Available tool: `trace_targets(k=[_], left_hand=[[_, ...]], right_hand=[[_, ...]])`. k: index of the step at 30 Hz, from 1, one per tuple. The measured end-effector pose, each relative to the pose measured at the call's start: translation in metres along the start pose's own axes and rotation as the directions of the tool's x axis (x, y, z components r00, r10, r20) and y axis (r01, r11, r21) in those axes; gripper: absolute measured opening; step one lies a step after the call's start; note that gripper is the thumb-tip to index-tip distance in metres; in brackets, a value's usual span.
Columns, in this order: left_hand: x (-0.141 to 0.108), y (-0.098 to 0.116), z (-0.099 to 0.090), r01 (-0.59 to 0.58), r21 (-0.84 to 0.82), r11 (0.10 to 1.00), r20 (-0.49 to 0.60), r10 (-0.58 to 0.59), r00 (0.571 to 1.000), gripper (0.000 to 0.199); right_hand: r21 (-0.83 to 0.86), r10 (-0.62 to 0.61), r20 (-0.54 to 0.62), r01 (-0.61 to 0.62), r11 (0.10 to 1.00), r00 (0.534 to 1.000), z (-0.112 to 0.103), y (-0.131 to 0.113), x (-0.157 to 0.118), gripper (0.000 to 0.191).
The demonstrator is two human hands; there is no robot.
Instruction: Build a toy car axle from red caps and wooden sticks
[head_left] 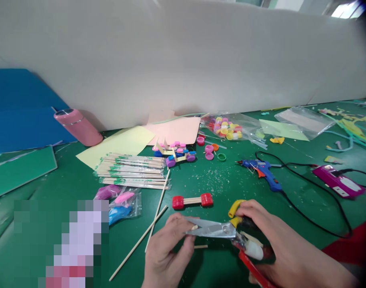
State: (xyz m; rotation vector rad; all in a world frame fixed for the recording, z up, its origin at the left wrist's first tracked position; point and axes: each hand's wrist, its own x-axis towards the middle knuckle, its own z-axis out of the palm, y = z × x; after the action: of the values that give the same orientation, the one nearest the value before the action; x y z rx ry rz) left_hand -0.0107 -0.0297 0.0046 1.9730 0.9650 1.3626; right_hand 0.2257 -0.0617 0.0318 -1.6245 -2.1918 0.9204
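Observation:
My right hand (267,232) grips a pair of scissors (215,231) by its handles, yellow and red with wrapped tape. The blades are parted and point left. My left hand (172,244) pinches a small wooden stick (195,227), whose pale end shows between the blades; the rest is hidden by the fingers. Below the blades a short piece of stick (201,247) lies on the table. Just beyond my hands rests a dumbbell-like piece (192,201), with short sticks joining two red ends. Two long wooden sticks (135,247) cross left of my left hand.
Wrapped chopstick packs (130,171), bagged coloured clay (123,200) and small wheeled models (175,154) lie left of centre. Bottle caps (209,150) sit farther back. At right, a blue glue gun (263,172) trails a black cable to a purple power strip (339,181). A pink bottle (79,127) stands back left.

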Motion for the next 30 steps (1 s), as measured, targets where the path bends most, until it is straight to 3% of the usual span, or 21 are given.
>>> trace_targets(k=[8,15,21,30], left_hand=[[0.000,-0.003,-0.004,-0.052,-0.011,0.999,0.095,0.053,0.994,0.028],[0.002,-0.001,-0.005,-0.044,0.006,0.999,0.124,0.043,0.991,0.028],[-0.002,-0.005,-0.008,-0.061,0.017,0.998,0.142,0.058,0.988,0.026],[0.000,-0.003,-0.009,-0.050,-0.015,0.999,0.141,0.052,0.989,0.028]], right_hand=[[0.020,-0.021,0.034,0.020,1.000,0.999,0.001,0.004,0.001,0.055],[-0.068,-0.069,-0.025,0.068,0.995,0.997,0.000,0.006,0.003,0.051],[-0.188,-0.078,0.036,0.084,0.979,0.996,0.000,0.008,0.005,0.053],[-0.158,-0.064,0.077,0.075,0.985,0.995,0.003,0.005,0.011,0.047]])
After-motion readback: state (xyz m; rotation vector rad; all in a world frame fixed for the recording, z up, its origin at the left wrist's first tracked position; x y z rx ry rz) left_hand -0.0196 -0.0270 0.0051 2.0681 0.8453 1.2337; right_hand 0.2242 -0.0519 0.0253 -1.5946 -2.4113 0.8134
